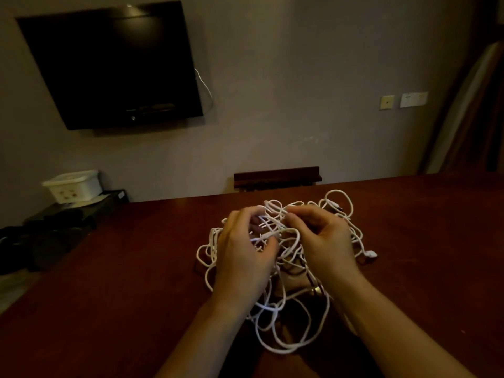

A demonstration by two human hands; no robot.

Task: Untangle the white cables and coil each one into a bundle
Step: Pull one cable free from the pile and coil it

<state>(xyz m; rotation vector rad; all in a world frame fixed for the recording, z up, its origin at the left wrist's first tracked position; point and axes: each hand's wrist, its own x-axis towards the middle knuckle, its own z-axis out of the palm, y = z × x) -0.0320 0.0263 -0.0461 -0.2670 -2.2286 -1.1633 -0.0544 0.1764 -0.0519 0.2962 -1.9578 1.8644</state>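
A tangled heap of white cables (pixel 283 331) lies on the dark red-brown table (pixel 136 282), spreading from the table's middle toward me. My left hand (pixel 242 249) is over the heap's left part, its fingers and thumb curled round a cable end with a white plug. Just right of it, my right hand (pixel 321 241) pinches strands at the top of the heap. A loose white connector (pixel 370 253) lies at the heap's right edge. A small metal plug (pixel 316 290) shows between my wrists. Parts of the tangle are hidden under both hands.
A dark chair back (pixel 276 177) stands behind the table's far edge. A black wall-mounted TV (pixel 114 64) hangs at upper left. A white box (pixel 73 185) sits on a low black stand (pixel 68 214) at the left. Wall sockets (pixel 403 100) are at the right.
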